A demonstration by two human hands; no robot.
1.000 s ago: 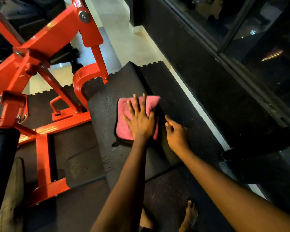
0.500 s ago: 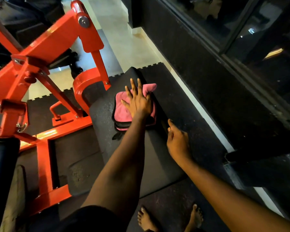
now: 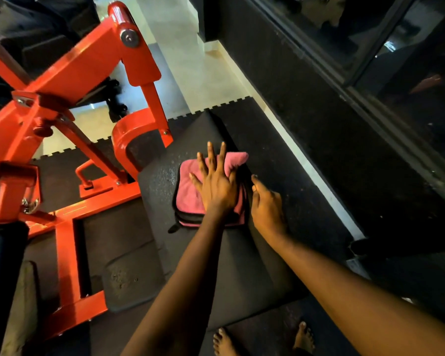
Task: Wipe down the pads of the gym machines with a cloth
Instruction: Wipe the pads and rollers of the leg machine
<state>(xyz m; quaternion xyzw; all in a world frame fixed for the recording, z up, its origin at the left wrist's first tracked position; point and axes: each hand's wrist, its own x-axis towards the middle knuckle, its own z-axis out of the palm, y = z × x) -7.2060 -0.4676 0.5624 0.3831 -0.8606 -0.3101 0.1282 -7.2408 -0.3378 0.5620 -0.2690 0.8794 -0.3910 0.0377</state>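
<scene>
A folded pink cloth (image 3: 188,194) lies on the black pad (image 3: 231,265) of the red gym machine, on the pad's far half. My left hand (image 3: 216,186) presses flat on the cloth with its fingers straight and spread. My right hand (image 3: 267,209) holds the pad's right edge just beside the cloth, thumb on top and fingers bent down over the side.
The machine's red steel frame (image 3: 70,73) rises to the left, with a red base rail (image 3: 67,265) on the black rubber floor. A dark wall and window frame (image 3: 344,104) run along the right. My bare feet (image 3: 302,337) stand by the pad's near end.
My left hand slid the cloth toward the pad's far end, then drew it back a little. My right hand stayed on the pad's right edge.
</scene>
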